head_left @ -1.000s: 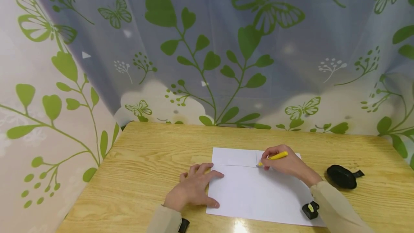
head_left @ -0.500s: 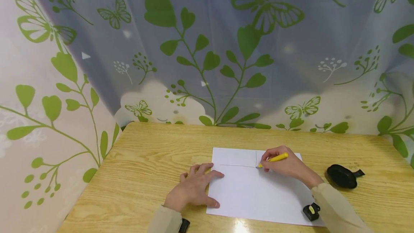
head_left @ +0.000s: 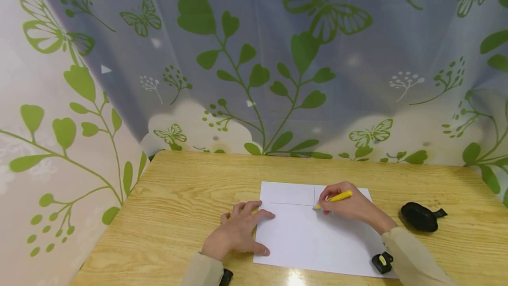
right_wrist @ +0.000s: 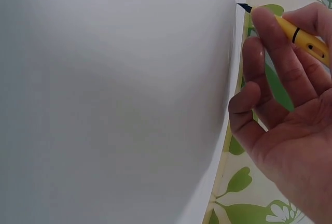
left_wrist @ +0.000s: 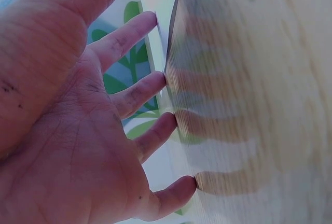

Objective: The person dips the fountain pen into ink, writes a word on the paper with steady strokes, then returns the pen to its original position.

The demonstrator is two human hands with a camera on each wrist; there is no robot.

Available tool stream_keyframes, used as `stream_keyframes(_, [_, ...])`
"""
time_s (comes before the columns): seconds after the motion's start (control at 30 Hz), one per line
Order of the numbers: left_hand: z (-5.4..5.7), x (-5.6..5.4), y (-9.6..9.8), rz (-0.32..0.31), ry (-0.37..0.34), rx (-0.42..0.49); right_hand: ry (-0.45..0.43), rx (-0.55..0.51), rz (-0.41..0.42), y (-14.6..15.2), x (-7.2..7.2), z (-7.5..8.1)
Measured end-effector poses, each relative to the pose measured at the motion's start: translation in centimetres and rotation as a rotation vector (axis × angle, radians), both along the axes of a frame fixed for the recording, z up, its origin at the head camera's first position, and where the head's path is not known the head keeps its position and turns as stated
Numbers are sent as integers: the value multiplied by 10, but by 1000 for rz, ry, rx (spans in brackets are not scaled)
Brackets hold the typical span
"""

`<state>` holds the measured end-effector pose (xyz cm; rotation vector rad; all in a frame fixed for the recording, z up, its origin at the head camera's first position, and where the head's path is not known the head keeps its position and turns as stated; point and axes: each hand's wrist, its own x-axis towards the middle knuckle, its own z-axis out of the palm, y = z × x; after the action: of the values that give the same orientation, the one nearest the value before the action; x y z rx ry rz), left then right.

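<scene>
A white sheet of paper (head_left: 297, 242) lies on the wooden table, bearing a thin horizontal line and a shorter vertical line that meet in its upper part. My right hand (head_left: 351, 204) pinches a yellow fountain pen (head_left: 341, 196) between thumb and fingers. In the right wrist view the pen's dark nib (right_wrist: 245, 7) shows close to the paper, and the other fingers are bent beneath it. My left hand (head_left: 236, 231) rests with spread fingers at the sheet's left edge. In the left wrist view its fingertips (left_wrist: 158, 79) touch the surface near that edge.
A small black dish-like object with a short tab (head_left: 419, 216) sits on the wooden table (head_left: 178, 197), right of the paper. A patterned curtain (head_left: 238, 56) with green leaves and butterflies hangs behind the table and along its left side.
The pen tip has moved slightly down and left, to just below the horizontal line, with my right hand following. My left hand has stayed in place.
</scene>
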<state>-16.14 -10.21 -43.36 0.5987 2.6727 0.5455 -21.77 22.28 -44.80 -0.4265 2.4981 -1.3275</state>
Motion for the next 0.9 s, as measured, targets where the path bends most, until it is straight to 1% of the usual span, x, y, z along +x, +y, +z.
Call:
stream_keyframes(0.2, [-2, -1, -1, -8, 6, 5, -15, -14, 25, 0, 1, -1])
stream_keyframes(0.3, [-3, -1, -1, -9, 7, 6, -9, -17, 47, -1, 3, -1])
stream_keyframes(0.57, [-1, 1, -1, -6, 2, 9, 9, -35, 106, -3, 8, -2])
stream_keyframes(0.9, [-1, 0, 0, -3, 3, -7, -15, -79, 171, -8, 12, -2])
